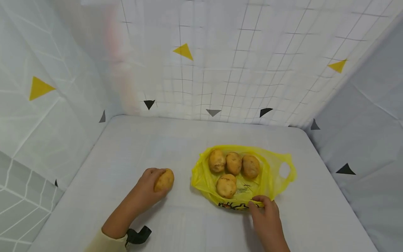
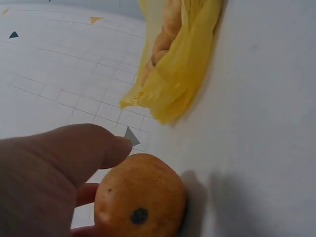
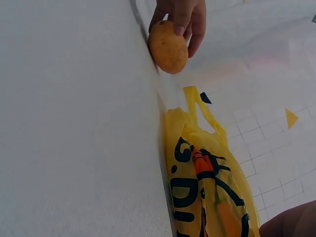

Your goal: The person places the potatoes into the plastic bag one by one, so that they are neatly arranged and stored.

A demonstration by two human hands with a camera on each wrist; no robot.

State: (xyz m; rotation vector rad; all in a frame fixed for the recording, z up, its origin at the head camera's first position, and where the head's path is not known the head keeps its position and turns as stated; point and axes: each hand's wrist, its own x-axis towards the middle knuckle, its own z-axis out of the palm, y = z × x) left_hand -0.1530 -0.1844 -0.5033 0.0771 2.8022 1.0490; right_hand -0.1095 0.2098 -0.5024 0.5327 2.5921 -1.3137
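My left hand [image 1: 150,185] grips a potato [image 1: 165,180] at the left of the table; the left wrist view shows a dark spot on this potato [image 2: 143,197]. To its right lies a yellow plastic bag [image 1: 201,175], spread wide at the mouth. Several potatoes lie inside, among them one nearest the front [image 1: 226,186]. My right hand [image 1: 266,213] pinches the bag's front rim between thumb and fingers. Dark lettering and an orange print show on the bag's side [image 3: 212,177] in the right wrist view.
A white cloth covers the table [image 1: 189,227]. Pale sheets rise behind and on both sides, the back one [image 1: 214,80] with grid lines and triangle marks. The bag's loop handle [image 1: 288,171] stretches to the right. A black strap piece [image 1: 139,235] sits at the left wrist.
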